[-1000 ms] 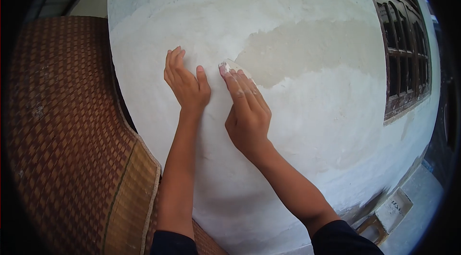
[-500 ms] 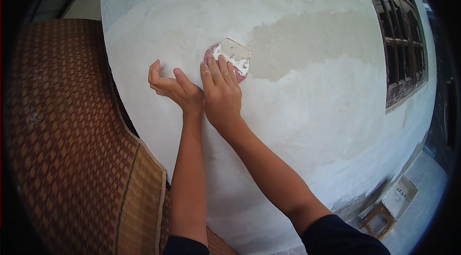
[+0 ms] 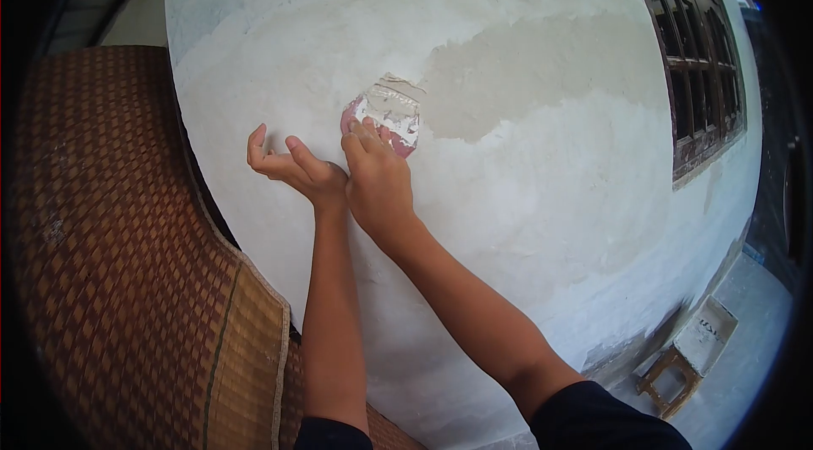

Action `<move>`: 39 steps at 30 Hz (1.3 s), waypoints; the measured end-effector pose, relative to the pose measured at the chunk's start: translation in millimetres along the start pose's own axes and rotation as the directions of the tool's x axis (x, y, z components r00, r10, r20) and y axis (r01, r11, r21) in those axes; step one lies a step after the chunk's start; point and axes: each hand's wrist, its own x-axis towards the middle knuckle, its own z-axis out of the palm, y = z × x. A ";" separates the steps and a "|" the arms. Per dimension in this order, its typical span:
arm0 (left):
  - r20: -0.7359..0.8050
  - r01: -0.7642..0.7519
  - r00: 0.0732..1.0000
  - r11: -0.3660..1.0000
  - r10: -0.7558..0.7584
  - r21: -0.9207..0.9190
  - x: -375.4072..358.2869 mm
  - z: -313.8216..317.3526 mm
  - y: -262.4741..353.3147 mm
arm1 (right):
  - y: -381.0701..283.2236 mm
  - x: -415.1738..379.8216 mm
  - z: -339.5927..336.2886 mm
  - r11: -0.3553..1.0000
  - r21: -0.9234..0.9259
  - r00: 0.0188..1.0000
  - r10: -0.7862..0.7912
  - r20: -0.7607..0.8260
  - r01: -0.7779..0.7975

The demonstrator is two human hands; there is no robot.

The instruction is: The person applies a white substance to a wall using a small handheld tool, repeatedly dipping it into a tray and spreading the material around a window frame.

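On the painted wall [image 3: 542, 204], just left of the beige patch [image 3: 525, 77]: putty-smeared pink scraper [image 3: 395, 108], gripped in the right hand [image 3: 381, 187], fingers bent over its lower edge. Left hand [image 3: 306, 172] half-curled, nothing visible in it. Looks like putty smoothing; another pass would need even pressure.

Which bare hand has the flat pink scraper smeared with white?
The right hand: it holds the flat pink scraper against the wall. The left hand, loosely curled beside it, holds no visible tool.
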 end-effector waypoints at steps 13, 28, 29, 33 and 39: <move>0.307 -0.259 0.936 0.929 0.173 0.264 9.8 8.5 15.2 | 11.5 49.7 -91.6 0.965 -0.116 0.918 -0.260 -0.298 0.236; 0.423 -0.440 0.849 0.868 0.317 0.231 25.0 22.0 12.7 | 51.3 143.8 -115.0 0.997 0.068 0.947 -0.059 0.317 0.040; 0.428 -0.447 0.844 0.865 0.323 0.229 24.6 21.3 13.2 | 55.6 142.2 -112.2 0.998 0.060 0.946 -0.026 0.322 0.007; 0.453 -0.483 0.821 0.845 0.347 0.229 24.0 18.8 11.1 | 63.3 144.9 -120.6 0.984 -0.165 0.997 -0.062 0.036 0.067; 0.449 -0.489 0.822 0.838 0.350 0.242 21.2 22.6 13.5 | 61.8 129.0 -100.3 0.996 0.091 0.991 -0.033 0.127 0.021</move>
